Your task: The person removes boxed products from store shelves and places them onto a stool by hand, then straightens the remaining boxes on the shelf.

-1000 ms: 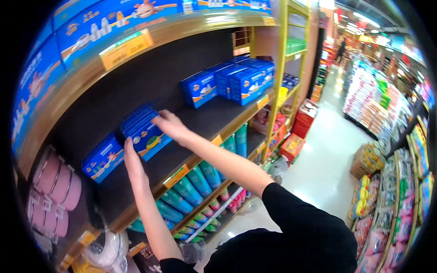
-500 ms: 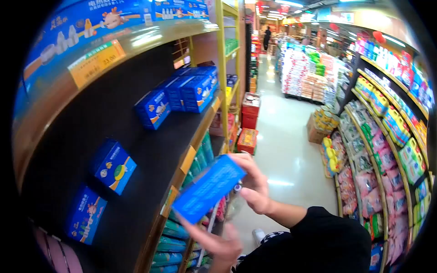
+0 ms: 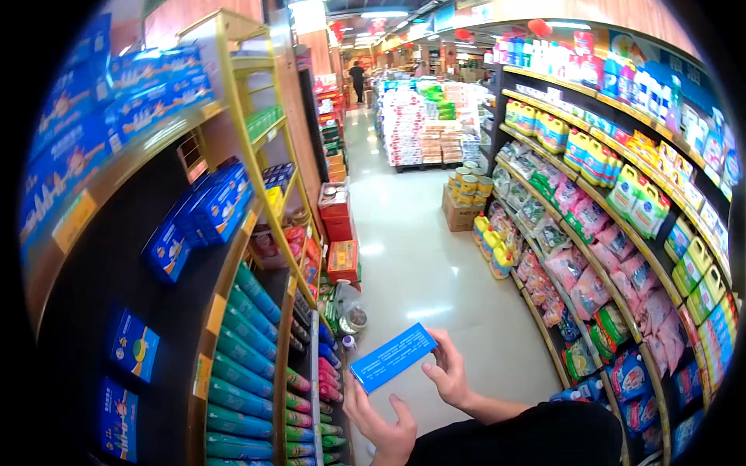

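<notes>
A blue box with white print is held tilted over the aisle floor. My left hand grips its lower left end, thumb apart from the box. At the upper right end, my right hand holds it with the fingers behind. On the dark shelf to the left, a blue box with a yellow-green picture stands above another blue box. More blue boxes are grouped farther along that shelf.
Teal packages line the lower left shelf. Stocked shelves run along the right. Red boxes, a cardboard box and stacked goods stand on the floor. A person is far down the aisle.
The view has swung right toward the aisle. A blue box came off the shelf into both my hands and has moved away from the shelf edge.
</notes>
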